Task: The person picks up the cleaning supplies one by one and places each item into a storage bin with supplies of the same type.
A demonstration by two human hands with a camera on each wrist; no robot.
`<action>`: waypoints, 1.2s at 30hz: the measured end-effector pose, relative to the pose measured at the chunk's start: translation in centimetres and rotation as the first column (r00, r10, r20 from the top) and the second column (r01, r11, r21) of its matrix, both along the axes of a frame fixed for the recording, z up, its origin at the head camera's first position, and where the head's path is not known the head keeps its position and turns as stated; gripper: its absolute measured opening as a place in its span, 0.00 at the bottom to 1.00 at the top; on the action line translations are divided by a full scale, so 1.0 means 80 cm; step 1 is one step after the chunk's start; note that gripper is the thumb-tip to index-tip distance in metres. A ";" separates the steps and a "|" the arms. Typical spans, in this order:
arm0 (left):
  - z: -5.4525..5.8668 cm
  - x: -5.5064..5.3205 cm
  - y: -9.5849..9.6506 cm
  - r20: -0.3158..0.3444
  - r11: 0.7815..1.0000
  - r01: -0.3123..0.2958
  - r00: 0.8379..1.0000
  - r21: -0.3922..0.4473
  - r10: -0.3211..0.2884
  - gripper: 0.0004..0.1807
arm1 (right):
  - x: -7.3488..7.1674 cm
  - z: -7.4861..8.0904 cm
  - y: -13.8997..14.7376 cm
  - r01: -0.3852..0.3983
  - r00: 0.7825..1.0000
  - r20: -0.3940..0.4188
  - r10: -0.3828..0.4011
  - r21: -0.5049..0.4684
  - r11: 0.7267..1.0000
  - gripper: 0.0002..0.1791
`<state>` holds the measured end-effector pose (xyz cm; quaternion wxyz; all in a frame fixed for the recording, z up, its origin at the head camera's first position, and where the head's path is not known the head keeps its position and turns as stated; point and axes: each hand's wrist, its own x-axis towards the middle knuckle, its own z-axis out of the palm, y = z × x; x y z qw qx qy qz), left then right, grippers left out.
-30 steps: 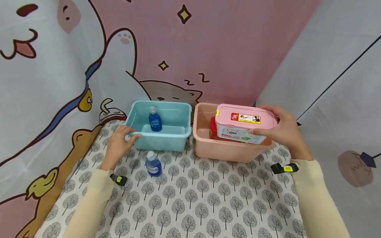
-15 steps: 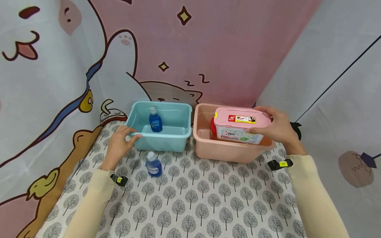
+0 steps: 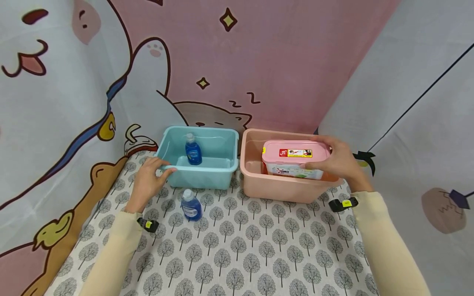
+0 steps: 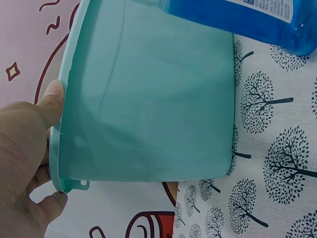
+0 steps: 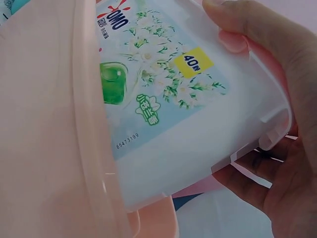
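Observation:
My right hand grips the right end of a white laundry-capsule box with a pink lid. The box's lower part is down inside the peach bin, its lid above the rim. In the right wrist view, the thumb is on one side of the box and fingers are on the other. My left hand holds the near-left rim of the teal bin, thumb over the edge. A blue pump-style bottle stands inside that bin. Below the box, a red item is mostly hidden.
A second blue liquid bottle stands on the tree-print tablecloth, in front of the teal bin. The two bins sit side by side against a pink cartoon curtain. A grey-white curtain hangs at the right.
The box has moved left and down into the peach bin with my right hand, covering more of the red item. My left hand stays on the teal rim.

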<state>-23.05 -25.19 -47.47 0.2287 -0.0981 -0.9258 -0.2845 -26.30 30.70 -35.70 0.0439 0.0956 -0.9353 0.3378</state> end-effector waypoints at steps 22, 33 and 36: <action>0.002 0.001 0.002 0.005 1.000 -0.006 1.000 0.002 0.006 0.16 | 0.004 0.012 -0.007 -0.157 0.985 0.026 0.169 -0.257 0.953 0.44; 0.000 0.000 0.001 -0.039 1.000 0.003 0.999 0.001 -0.003 0.16 | 0.009 -0.001 -0.008 -0.166 0.986 -0.006 0.169 -0.228 0.959 0.45; 0.000 0.000 0.001 -0.034 1.000 0.003 0.999 0.003 -0.003 0.16 | 0.010 -0.005 -0.007 -0.173 0.985 -0.019 0.173 -0.219 0.960 0.46</action>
